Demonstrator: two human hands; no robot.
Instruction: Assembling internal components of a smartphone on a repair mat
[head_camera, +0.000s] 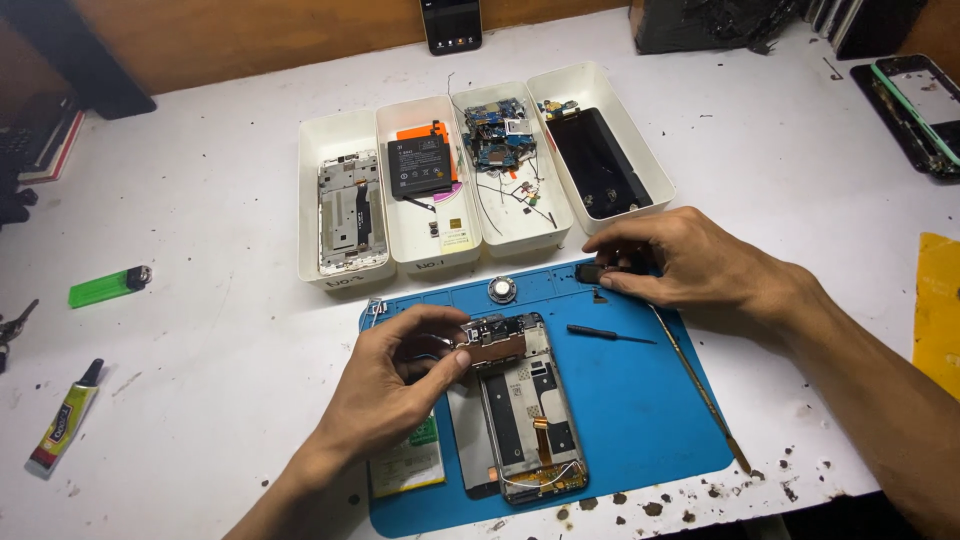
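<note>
Far left on the white worktop sit a green plastic lighter and a small glue tube. On the blue silicone mat, the left hand has its grip pinched on the top edge of the opened phone frame. The right hand nips a small black part at the mat's top edge. Reckon that tiny piece could slip and get lost among the white sorting trays.

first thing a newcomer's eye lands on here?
Likely the opened phone lying on the blue mat at centre, with the left hand gripping its top end. Next, the right hand pinching a small black part at the mat's far edge, just before four white trays of phone parts.
</note>
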